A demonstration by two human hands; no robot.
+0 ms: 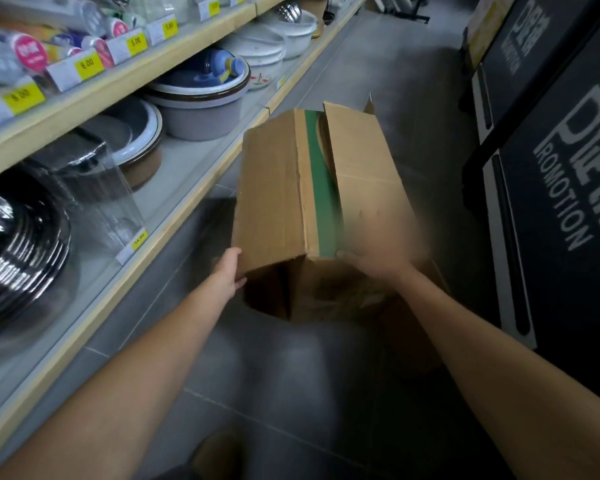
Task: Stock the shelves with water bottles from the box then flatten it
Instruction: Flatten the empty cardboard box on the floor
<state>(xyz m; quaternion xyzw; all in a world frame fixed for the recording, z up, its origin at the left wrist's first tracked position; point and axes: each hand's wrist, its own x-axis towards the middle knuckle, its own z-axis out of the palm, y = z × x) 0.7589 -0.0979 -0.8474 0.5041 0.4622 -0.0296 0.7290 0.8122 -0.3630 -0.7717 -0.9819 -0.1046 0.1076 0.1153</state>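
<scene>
Cardboard box (pixel 274 202): tilted over the floor (pixel 257 375), just beside the lower shelf (pixel 174 216) front edge, open end nearest. Left hand (pixel 227 271): clasping the near left corner. Right hand (pixel 371 251): blurred, atop near edge; grip indiscernible.

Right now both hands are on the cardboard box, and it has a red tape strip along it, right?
Not quite. The head view shows the tape strip is green, not red. The rest holds: the left hand and right hand are both on the cardboard box.
</scene>
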